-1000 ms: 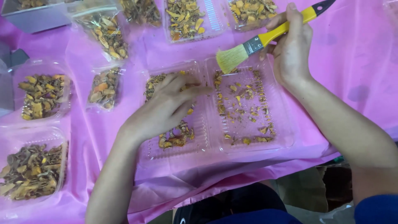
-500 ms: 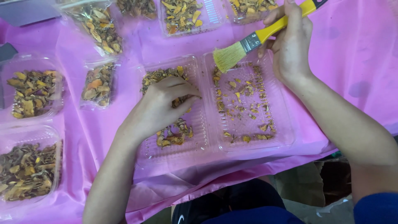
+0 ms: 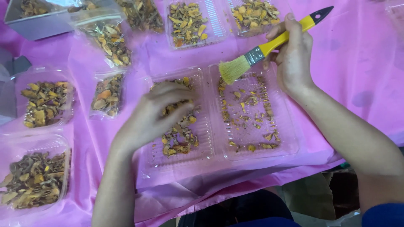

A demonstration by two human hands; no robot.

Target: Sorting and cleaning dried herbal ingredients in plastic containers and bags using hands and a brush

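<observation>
An open clear plastic clamshell box (image 3: 214, 122) lies on a pink sheet. Its left half holds a pile of dried orange-brown pieces (image 3: 179, 138); its right half holds scattered bits (image 3: 252, 122). My left hand (image 3: 155, 113) rests palm down on the pile in the left half, its fingers blurred. My right hand (image 3: 294, 54) grips the yellow handle of a flat paintbrush (image 3: 269, 46). The pale bristles (image 3: 233, 69) hang just above the upper left corner of the right half.
Several clear boxes (image 3: 40, 103) and small bags (image 3: 107, 94) of the same dried pieces lie at the left and along the far side. A grey metal tray (image 3: 35, 25) stands at the top left. The pink sheet (image 3: 357, 63) drops off the table's near edge.
My left hand has shifted over the pile in the left half. The brush and my right hand have stayed above the right half, with little change.
</observation>
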